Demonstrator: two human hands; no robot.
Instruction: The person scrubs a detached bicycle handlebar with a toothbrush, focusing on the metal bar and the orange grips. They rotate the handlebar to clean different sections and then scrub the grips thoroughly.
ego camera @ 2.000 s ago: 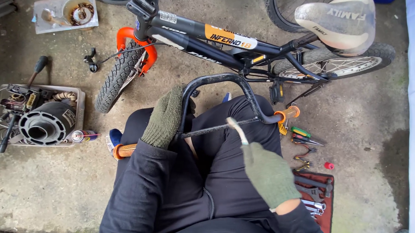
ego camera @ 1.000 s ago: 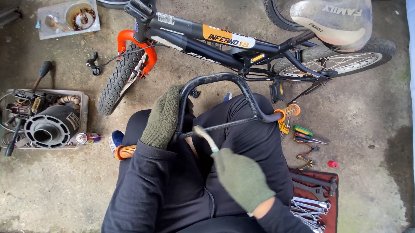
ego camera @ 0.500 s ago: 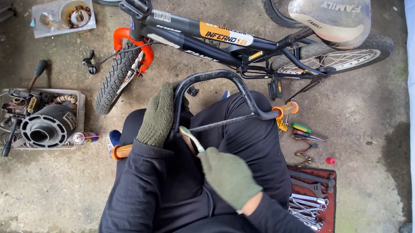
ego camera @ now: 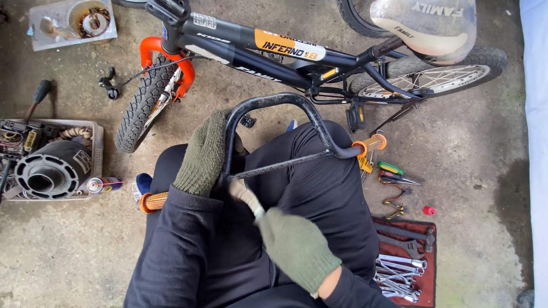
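The handlebar (ego camera: 287,121) lies across the person's lap at the centre, its grips at four o'clock and eight o'clock ends. The left hand (ego camera: 204,154) sits on the bar's left upright; the right hand (ego camera: 298,249), at six o'clock from the bar, holds a tool (ego camera: 245,195) against the crossbar. The bicycle (ego camera: 277,51) lies at twelve o'clock, its saddle (ego camera: 424,19) at one o'clock. A tray of parts (ego camera: 40,161) sits at nine o'clock, a spray can (ego camera: 103,184) just right of it. A wrench roll (ego camera: 404,262) lies at four o'clock, with screwdrivers (ego camera: 395,173) above it
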